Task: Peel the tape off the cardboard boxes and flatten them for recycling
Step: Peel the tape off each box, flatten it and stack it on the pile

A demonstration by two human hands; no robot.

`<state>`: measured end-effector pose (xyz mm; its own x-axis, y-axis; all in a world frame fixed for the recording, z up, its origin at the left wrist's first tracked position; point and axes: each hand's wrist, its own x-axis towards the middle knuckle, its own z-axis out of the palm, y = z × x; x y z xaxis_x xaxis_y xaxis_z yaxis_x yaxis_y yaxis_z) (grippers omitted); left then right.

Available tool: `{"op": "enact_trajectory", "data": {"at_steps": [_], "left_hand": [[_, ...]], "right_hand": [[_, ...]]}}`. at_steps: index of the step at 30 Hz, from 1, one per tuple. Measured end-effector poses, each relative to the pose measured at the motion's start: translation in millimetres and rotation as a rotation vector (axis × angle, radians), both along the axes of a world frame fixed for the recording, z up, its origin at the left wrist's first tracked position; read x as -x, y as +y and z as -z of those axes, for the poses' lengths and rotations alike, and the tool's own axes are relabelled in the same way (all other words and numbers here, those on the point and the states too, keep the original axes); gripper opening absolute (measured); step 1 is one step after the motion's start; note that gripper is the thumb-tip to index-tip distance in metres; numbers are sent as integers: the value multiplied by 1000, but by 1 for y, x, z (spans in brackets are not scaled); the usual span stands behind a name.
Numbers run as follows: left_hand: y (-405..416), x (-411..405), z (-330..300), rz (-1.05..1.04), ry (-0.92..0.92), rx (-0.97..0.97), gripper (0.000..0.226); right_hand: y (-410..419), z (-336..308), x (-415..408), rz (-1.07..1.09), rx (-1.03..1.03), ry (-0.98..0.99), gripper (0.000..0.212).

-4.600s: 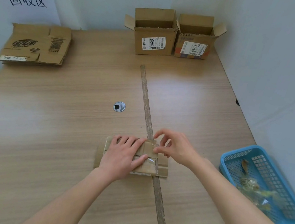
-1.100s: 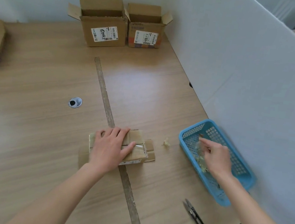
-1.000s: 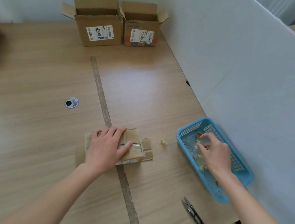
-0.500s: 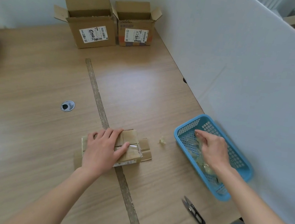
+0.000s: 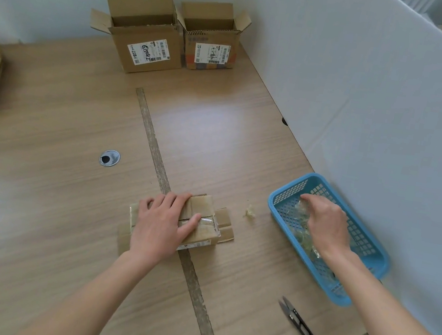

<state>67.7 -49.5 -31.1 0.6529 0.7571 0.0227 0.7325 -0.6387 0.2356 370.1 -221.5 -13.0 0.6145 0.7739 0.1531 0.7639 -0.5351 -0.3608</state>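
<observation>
Right hand (image 5: 325, 224) moved into basket (image 5: 290, 194); left hand (image 5: 162, 224) presses box (image 5: 206, 222).

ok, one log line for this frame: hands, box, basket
left hand: pressing flattened box flat | right hand: in blue basket over tape scraps, grip unclear | open boxes waiting: two

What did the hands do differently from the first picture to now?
The right hand left the flattened box, where it was picking at the tape, and moved right into the blue basket, where it now lies among crumpled tape. A small tape scrap now lies on the table beside the box. The left hand stayed pressing the box flat.
</observation>
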Motion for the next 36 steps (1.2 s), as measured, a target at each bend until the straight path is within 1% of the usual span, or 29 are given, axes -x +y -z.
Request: {"op": "enact_trajectory", "data": {"at_steps": [2,5,9,11,13,15,17,18,21,22,23,25,28,33,36], "left_hand": [[0,0,0,-1,6,2,62],[0,0,-1,3,11,5,64],[0,0,-1,8,1,5,63],[0,0,-1,8,-7,7,62],[0,-1,0,8,-20,1,61],[0,-1,-1,11,-34,-3,62],[1,-1,-2,25,-34,8,70],[2,0,-3,41,-32,22,78],[7,5,-5,149,31,75,116],[9,7,-5,196,75,82,125],[12,8,-5,235,115,80,130],[15,8,-5,276,136,57,127],[15,8,-3,266,46,17,116],[11,11,-2,265,-102,-15,108],[11,12,-3,286,-138,3,105]], "right_hand": [[0,5,-2,-15,60,43,42],[-1,10,-3,-33,92,112,47],[-2,14,-2,-61,88,205,39],[-3,13,1,-70,50,204,35],[1,8,12,-137,-17,202,31],[12,2,33,-263,-6,295,32],[27,0,59,-370,33,448,39],[34,1,73,-394,33,536,41],[50,2,103,-389,-3,814,46],[54,2,109,-378,-25,883,46],[55,2,113,-360,-51,936,46],[56,3,116,-317,-82,1016,47],[55,4,115,-301,-92,1112,50],[58,4,111,-290,-107,1182,48],[60,2,108,-304,-95,1197,46]]}}
